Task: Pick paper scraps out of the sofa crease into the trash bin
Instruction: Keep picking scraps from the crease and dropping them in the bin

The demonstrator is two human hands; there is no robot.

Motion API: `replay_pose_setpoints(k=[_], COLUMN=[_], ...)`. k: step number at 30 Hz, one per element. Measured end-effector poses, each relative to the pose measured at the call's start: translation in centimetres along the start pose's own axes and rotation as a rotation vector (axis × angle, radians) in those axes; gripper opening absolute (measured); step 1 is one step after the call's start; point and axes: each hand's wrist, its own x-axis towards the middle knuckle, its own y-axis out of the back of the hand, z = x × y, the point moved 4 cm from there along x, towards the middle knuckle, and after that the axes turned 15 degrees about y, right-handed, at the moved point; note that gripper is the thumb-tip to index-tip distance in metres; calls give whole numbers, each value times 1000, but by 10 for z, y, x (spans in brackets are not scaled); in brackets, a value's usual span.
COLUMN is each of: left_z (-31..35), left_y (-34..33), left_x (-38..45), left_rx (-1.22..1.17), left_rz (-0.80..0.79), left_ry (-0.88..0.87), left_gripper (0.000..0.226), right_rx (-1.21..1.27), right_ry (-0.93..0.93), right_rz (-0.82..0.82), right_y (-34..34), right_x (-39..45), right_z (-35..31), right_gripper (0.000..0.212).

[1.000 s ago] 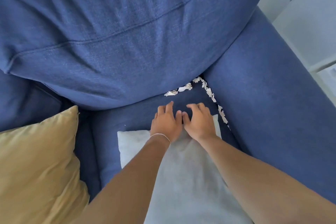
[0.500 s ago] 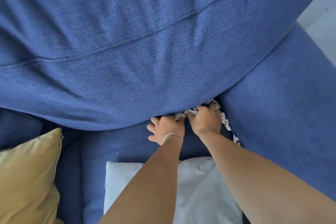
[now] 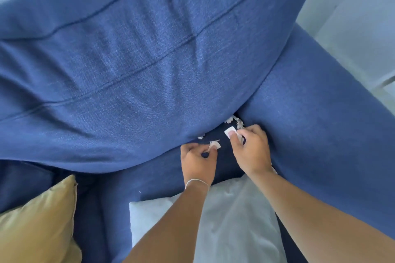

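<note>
White paper scraps (image 3: 233,120) lie in the crease where the blue sofa's back cushion (image 3: 149,60) meets the armrest (image 3: 320,134) and seat. My left hand (image 3: 197,162) pinches a small torn scrap (image 3: 214,145) between thumb and fingers just in front of the crease. My right hand (image 3: 251,149) holds a flat white scrap (image 3: 229,130) at its fingertips, close to the corner. A tiny scrap (image 3: 201,137) sits under the cushion's edge. No trash bin is in view.
A white pillow (image 3: 224,220) lies on the seat under my forearms. A mustard-yellow cushion (image 3: 38,224) leans at the lower left. Pale floor or wall (image 3: 363,17) shows beyond the armrest at the right.
Both hands have pulled back a little from under the back cushion, each now holding a scrap. The view has tilted up, showing more of the cushion.
</note>
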Motion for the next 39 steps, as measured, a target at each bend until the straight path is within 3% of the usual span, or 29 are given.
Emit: replay_pose_setpoints(k=[4, 6, 9, 15, 20, 22, 25, 29, 32, 36, 39], left_z=[47, 78, 125, 172, 155, 138, 109, 86, 82, 77, 78], left_y=[-5, -10, -26, -115, -215, -255, -310, -360, -382, -407, -418], left_x=[-41, -68, -123, -249, -366, -398, -426, -449, -456, -467, -473], left_rx=[4, -16, -33, 107, 257, 337, 533, 1007, 1187, 1333, 1398], left_rz=[-100, -119, -173, -415, -624, -675, -676, -474, -437, -411, -408], left_ry=[-128, -220, -364, -635, -886, -956, -1056, -1348, -1388, -1466, -1379], left_gripper=[14, 15, 9, 11, 12, 13, 21, 34, 36, 37, 40], right_rx=[-41, -145, -243, -355, -349, -373, -473, -388, -232, -79, -63], right_ry=[151, 229, 220, -6, -451, -606, -719, -708, -670, -749, -746], right_rz=[99, 223, 375, 522, 743, 695, 476, 348, 208, 213, 268], right_y=[67, 109, 181, 324, 412, 427, 427, 420, 409, 409, 417], right_x=[-3, -6, -19, -91, -200, -247, -305, -356, -376, -398, -408], right_z=[-25, -33, -34, 40, 153, 199, 257, 315, 344, 364, 371], right_gripper=[27, 25, 20, 28, 40, 43, 50, 51, 50, 54, 51])
